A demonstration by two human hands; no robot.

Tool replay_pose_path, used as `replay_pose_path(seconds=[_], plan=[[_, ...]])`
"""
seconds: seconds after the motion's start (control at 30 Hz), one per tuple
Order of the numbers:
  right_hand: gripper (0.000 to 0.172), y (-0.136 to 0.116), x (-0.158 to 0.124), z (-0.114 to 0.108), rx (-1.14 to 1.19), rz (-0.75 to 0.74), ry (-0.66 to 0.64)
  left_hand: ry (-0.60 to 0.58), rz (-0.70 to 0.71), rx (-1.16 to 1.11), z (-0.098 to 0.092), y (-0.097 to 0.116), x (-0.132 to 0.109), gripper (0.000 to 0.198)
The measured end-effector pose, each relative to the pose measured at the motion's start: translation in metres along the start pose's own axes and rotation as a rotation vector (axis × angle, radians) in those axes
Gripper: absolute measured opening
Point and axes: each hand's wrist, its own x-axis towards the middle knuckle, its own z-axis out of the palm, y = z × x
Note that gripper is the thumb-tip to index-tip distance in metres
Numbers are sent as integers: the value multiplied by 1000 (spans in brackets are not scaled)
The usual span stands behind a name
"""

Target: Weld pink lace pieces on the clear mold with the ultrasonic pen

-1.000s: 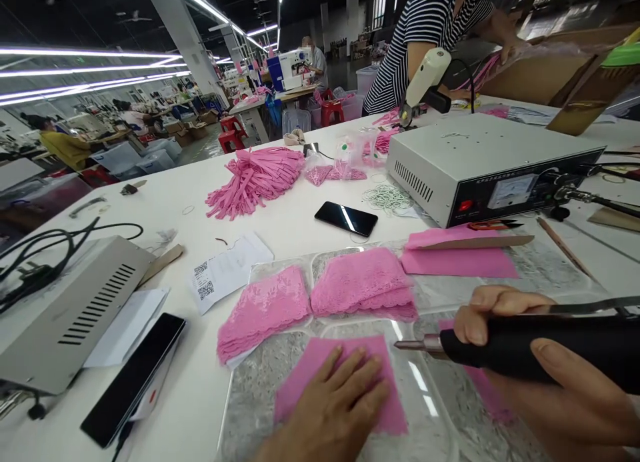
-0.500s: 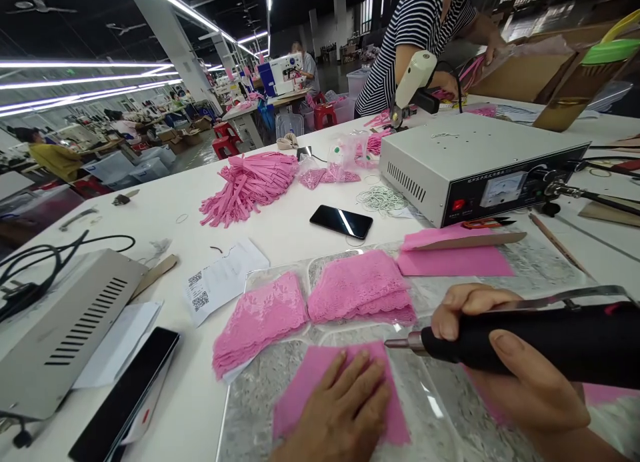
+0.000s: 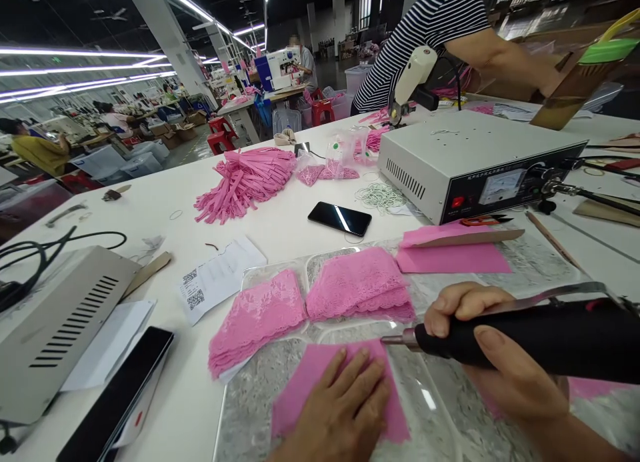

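My left hand [image 3: 345, 399] lies flat with fingers stretched over a pink fabric piece [image 3: 295, 389] on a grey, marble-patterned board [image 3: 250, 415]. My right hand [image 3: 505, 349] is wrapped round a black handheld tool with a metal tip [image 3: 540, 332], which a cable seems to join somewhere out of view. Its thin point is at the upper right corner of the pink piece; whether it touches is hard to tell. Just beyond are two stacks of pink lace pieces, a left stack [image 3: 260, 319] and a right stack [image 3: 360, 285]. More pink fabric [image 3: 455, 259] lies behind, under a brown strip.
A grey control box [image 3: 480, 162] with a dial stands at the back right. A phone [image 3: 340, 219], a bundle of pink straps [image 3: 245, 182] and a paper sheet [image 3: 220, 279] lie on the table. Another grey box [image 3: 75, 322] is at left. A person in stripes [image 3: 425, 42] leans across behind.
The tool's tip has shifted slightly left, to the fabric's corner. My left hand stays on the piece. The person in stripes has leaned farther right, reaching out an arm.
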Motion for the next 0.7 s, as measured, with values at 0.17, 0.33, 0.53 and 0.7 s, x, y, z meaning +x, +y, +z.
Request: replay_pose_path(seconds=[0.17, 0.33, 0.53, 0.7], plan=[[9, -3, 2, 3, 30, -4, 42, -24, 13, 32, -4, 3, 0, 30], [12, -11, 2, 0, 90, 31, 40, 8, 57, 48, -9, 12, -6, 35], [5, -17, -10, -10, 61, 125, -53, 61, 73, 95, -6, 24, -15, 35], [9, -22, -11, -3, 42, 150, -47, 109, 41, 84, -7, 29, -15, 34]])
